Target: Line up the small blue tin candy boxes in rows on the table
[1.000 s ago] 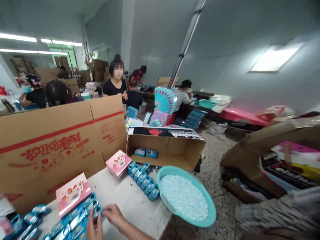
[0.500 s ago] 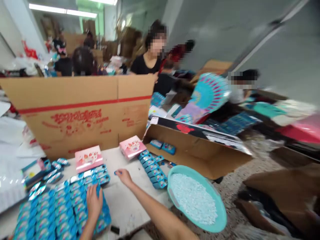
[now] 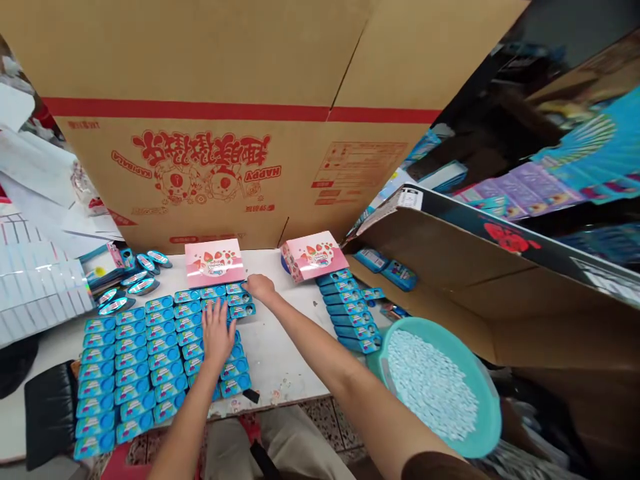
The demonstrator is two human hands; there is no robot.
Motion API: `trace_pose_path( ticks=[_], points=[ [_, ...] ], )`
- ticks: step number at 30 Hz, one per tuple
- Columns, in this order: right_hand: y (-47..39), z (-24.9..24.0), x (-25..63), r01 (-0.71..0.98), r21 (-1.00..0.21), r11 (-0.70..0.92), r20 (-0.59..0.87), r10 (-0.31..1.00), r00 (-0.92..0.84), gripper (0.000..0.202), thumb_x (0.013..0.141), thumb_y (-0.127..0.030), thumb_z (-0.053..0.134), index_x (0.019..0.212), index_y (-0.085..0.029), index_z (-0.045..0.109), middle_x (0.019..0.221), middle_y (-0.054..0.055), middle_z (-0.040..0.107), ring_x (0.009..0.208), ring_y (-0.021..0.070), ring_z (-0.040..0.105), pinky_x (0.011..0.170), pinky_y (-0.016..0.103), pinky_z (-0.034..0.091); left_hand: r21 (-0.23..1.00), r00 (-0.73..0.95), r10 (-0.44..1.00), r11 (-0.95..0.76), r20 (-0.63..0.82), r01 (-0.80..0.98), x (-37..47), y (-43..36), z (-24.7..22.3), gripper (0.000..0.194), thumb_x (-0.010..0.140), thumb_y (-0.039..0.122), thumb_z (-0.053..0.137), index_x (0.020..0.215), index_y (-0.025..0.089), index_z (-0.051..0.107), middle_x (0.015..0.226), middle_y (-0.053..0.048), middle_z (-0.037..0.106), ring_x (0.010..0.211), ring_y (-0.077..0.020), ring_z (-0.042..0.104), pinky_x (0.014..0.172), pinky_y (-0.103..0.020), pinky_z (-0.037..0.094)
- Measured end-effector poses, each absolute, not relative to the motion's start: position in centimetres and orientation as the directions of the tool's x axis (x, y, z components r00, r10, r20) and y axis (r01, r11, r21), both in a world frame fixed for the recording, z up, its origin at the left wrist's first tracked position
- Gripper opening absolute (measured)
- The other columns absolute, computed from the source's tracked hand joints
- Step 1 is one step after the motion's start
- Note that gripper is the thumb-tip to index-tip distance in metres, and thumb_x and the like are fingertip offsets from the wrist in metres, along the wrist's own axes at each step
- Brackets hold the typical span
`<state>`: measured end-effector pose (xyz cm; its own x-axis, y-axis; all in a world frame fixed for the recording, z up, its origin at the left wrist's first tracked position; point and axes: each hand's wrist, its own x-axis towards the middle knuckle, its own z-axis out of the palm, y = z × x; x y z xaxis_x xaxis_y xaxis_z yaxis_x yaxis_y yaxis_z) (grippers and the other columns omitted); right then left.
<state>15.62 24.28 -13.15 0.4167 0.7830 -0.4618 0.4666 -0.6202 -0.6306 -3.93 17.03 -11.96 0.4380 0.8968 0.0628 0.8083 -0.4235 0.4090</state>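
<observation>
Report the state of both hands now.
Left hand: open, fingers spread over the blue cases.
Right hand: closed, fingers curled at the cases' far end; whether holding something cannot be told.

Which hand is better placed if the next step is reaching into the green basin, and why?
Right, I'd judge. The right hand is nearer the green basin. The left hand is farther off over the blue cases, with the right forearm between it and the basin.
</observation>
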Motion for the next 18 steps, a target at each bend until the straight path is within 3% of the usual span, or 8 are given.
trace_pose_path(
  ticks=[4, 9, 18],
  points=[
    [23.6, -14.2, 14.8, 0.365, -0.722, -0.588, -0.432, 0.795, 0.426, 0.022, 0.073, -0.04, 0.062, 0.073, -0.019, 0.064, 0.069, 0.009, 0.063, 0.09, 0.0242, 0.057, 0.068, 0.031, 0.04, 0.389, 0.517, 0.855, -0.485, 0.023, 0.784, -1.0, 18.1, -12.8, 0.054, 0.091, 0.037, 0.037, 0.14, 0.015, 0.032, 0.148, -0.009, 0.028, 0.139, -0.028, 0.011, 0.111, -0.051, 0.016],
    [24.1, -14.1, 15.6, 0.285, -0.785, -0.55, -0.417, 0.81, 0.412, 0.028, 0.067, -0.047, 0.066, 0.068, -0.02, 0.061, 0.066, 0.007, 0.062, 0.092, 0.0249, 0.058, 0.065, 0.03, 0.04, 0.373, 0.567, 0.822, -0.541, 0.047, 0.754, -0.6, 19.0, -13.6, 0.061, 0.089, 0.044, 0.038, 0.142, 0.014, 0.028, 0.149, -0.01, 0.026, 0.139, -0.0279, 0.013, 0.112, -0.051, 0.012],
    [22.9, -12.1, 15.0, 0.253, -0.715, -0.652, -0.542, 0.745, 0.388, 0.031, 0.06, -0.047, 0.071, 0.065, -0.017, 0.062, 0.062, 0.005, 0.064, 0.081, 0.0199, 0.059, 0.062, 0.027, 0.039, 0.376, 0.555, 0.832, -0.523, 0.028, 0.765, -0.9, 19.3, -12.8, 0.064, 0.087, 0.044, 0.038, 0.143, 0.014, 0.027, 0.149, -0.01, 0.026, 0.139, -0.0264, 0.012, 0.113, -0.051, 0.006]
  ],
)
